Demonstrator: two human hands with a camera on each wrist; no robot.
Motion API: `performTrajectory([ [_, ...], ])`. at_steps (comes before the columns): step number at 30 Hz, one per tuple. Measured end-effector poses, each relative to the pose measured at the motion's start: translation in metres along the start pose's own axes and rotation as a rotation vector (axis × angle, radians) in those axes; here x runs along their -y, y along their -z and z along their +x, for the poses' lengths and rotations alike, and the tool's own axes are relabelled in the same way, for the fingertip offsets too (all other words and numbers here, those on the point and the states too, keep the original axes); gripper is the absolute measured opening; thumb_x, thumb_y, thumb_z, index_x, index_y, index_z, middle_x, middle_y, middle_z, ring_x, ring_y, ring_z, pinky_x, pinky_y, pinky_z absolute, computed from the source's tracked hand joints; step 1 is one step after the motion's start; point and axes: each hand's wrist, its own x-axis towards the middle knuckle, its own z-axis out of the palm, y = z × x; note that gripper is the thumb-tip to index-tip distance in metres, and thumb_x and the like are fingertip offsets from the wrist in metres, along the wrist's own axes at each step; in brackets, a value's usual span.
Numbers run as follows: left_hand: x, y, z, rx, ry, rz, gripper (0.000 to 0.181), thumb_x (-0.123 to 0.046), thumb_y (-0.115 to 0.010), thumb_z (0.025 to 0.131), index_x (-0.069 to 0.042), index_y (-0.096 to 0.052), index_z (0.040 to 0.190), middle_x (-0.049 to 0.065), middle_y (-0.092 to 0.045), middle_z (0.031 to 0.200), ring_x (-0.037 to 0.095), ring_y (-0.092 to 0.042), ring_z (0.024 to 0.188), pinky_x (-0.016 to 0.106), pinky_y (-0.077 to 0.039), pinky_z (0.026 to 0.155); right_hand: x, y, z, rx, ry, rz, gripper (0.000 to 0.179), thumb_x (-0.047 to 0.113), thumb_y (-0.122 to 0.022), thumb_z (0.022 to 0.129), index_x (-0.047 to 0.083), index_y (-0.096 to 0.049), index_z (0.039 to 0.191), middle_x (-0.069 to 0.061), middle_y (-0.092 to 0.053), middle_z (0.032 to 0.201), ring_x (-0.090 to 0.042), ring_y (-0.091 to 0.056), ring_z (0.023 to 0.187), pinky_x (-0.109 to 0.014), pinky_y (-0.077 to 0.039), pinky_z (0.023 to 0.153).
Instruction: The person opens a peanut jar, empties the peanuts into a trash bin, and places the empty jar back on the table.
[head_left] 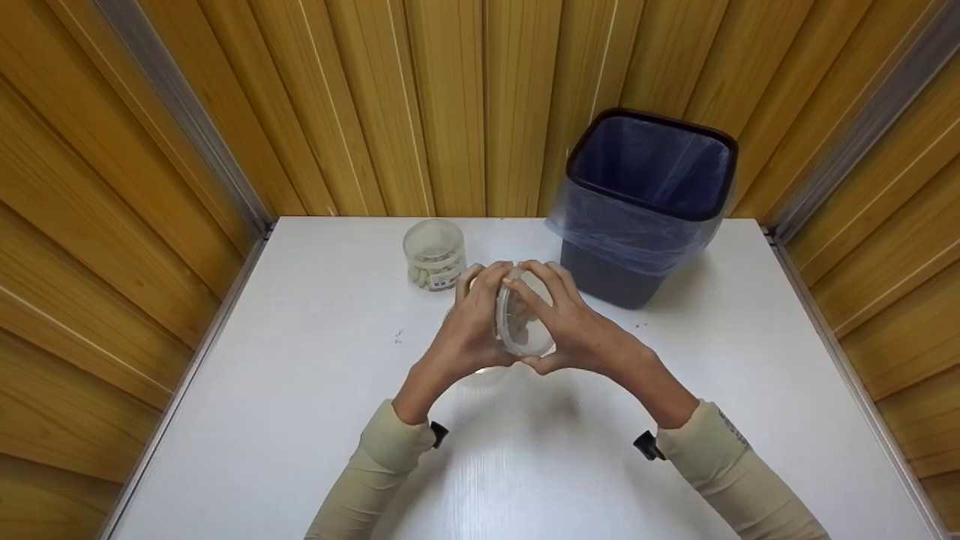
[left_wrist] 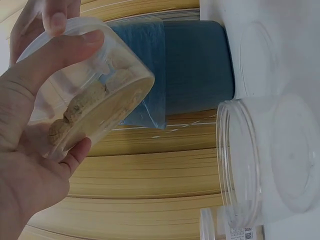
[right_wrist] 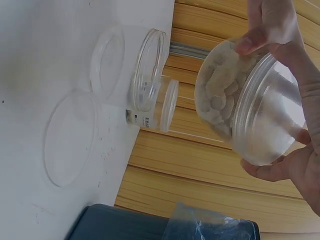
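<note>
Both hands hold up a clear plastic tub (head_left: pixel 527 334), tilted on its side above the table. Pale brown lumpy pieces (left_wrist: pixel 85 102) lie inside it. My left hand (head_left: pixel 472 322) grips one end, with its thumb across the wall in the left wrist view. At the other end, the fingers of my right hand (head_left: pixel 581 322) curl round the smooth clear part (right_wrist: pixel 270 117) beside the ridged rim. Whether that part is a lid cannot be made out. Below the hands stands an open clear jar (left_wrist: pixel 240 160), mostly hidden in the head view.
Behind the hands, a labelled clear jar (head_left: pixel 435 255) holds pale pieces on the white table (head_left: pixel 315 360). A dark bin (head_left: pixel 615 274) with a plastic liner stands at the back right. One clear round disc (right_wrist: pixel 70 137) lies flat. Small crumbs dot the table.
</note>
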Motion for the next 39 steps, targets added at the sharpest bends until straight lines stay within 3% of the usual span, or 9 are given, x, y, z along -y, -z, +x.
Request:
performTrajectory([
  [4, -0.009, 0.001, 0.004, -0.035, -0.014, 0.08, 0.127, -0.035, -0.101, 0.054, -0.007, -0.027, 0.153, 0.011, -0.036, 0.156, 0.031, -0.032, 0.136, 0.041, -0.049, 0.103, -0.001, 0.003, -0.004, -0.067, -0.06, 0.118, 0.109, 0.03, -0.088, 0.067, 0.015, -0.031, 0.159, -0.017, -0.024, 0.162, -0.037, -0.022, 0.148, -0.057, -0.04, 0.11],
  [8, -0.017, 0.001, 0.009, -0.098, -0.048, 0.233, 0.122, -0.032, -0.099, 0.056, -0.003, -0.029, 0.152, 0.015, -0.037, 0.155, 0.032, -0.033, 0.135, 0.037, -0.046, 0.107, 0.004, 0.005, -0.005, -0.078, -0.235, 0.293, 0.107, 0.032, -0.084, 0.078, 0.018, -0.021, 0.163, -0.013, -0.014, 0.167, -0.034, -0.015, 0.153, -0.062, -0.035, 0.112],
  [12, -0.02, -0.001, 0.009, -0.153, -0.099, 0.381, 0.12, -0.03, -0.098, 0.056, 0.001, -0.03, 0.15, 0.018, -0.039, 0.151, 0.036, -0.035, 0.139, 0.036, -0.037, 0.116, 0.011, 0.009, 0.0, -0.077, -0.46, 0.508, 0.11, 0.036, -0.084, 0.083, 0.02, -0.012, 0.164, -0.013, -0.013, 0.166, -0.037, -0.027, 0.147, -0.06, -0.048, 0.102],
  [16, -0.02, -0.004, 0.009, -0.181, -0.161, 0.445, 0.117, -0.024, -0.096, 0.057, 0.003, -0.028, 0.149, 0.022, -0.04, 0.149, 0.039, -0.037, 0.141, 0.038, -0.033, 0.119, 0.016, 0.013, 0.006, -0.109, -0.547, 0.59, 0.109, 0.032, -0.087, 0.08, 0.017, -0.019, 0.163, -0.015, -0.019, 0.163, -0.042, -0.039, 0.137, -0.058, -0.056, 0.089],
  [21, -0.016, -0.006, 0.011, -0.278, -0.212, 0.468, 0.098, -0.018, -0.089, 0.068, 0.003, -0.032, 0.146, 0.023, -0.045, 0.146, 0.038, -0.043, 0.137, 0.036, -0.041, 0.114, 0.016, 0.009, 0.009, -0.188, -0.437, 0.49, 0.105, 0.027, -0.091, 0.072, 0.009, -0.032, 0.158, -0.017, -0.029, 0.156, -0.037, -0.042, 0.135, -0.049, -0.059, 0.087],
  [26, -0.018, -0.009, 0.012, -0.367, -0.277, 0.509, 0.083, -0.019, -0.083, 0.077, 0.004, -0.037, 0.142, 0.022, -0.049, 0.143, 0.036, -0.047, 0.134, 0.035, -0.043, 0.112, 0.016, 0.006, 0.006, -0.271, -0.285, 0.37, 0.106, 0.027, -0.091, 0.068, 0.003, -0.034, 0.154, -0.02, -0.033, 0.151, -0.031, -0.04, 0.136, -0.05, -0.052, 0.099],
  [30, -0.022, -0.009, 0.011, -0.392, -0.289, 0.547, 0.077, -0.015, -0.08, 0.079, 0.004, -0.038, 0.141, 0.021, -0.05, 0.143, 0.035, -0.048, 0.133, 0.034, -0.043, 0.112, 0.016, 0.007, 0.003, -0.273, -0.208, 0.279, 0.106, 0.028, -0.09, 0.066, 0.002, -0.034, 0.152, -0.023, -0.031, 0.15, -0.029, -0.037, 0.139, -0.046, -0.048, 0.105],
  [36, -0.018, -0.01, 0.011, -0.258, -0.248, 0.409, 0.115, -0.044, -0.097, 0.06, 0.004, -0.034, 0.144, 0.021, -0.047, 0.144, 0.035, -0.044, 0.134, 0.033, -0.038, 0.116, 0.005, 0.013, -0.002, -0.168, -0.015, 0.046, 0.109, 0.034, -0.091, 0.064, 0.002, -0.035, 0.152, -0.025, -0.033, 0.152, -0.04, -0.032, 0.14, -0.055, -0.04, 0.111],
  [39, -0.017, -0.012, 0.01, -0.198, -0.227, 0.373, 0.126, -0.05, -0.098, 0.054, 0.004, -0.031, 0.146, 0.021, -0.045, 0.146, 0.034, -0.041, 0.136, 0.033, -0.036, 0.117, -0.001, 0.013, -0.007, -0.134, 0.005, 0.044, 0.112, 0.035, -0.092, 0.065, 0.004, -0.033, 0.154, -0.022, -0.031, 0.156, -0.038, -0.03, 0.143, -0.057, -0.038, 0.112],
])
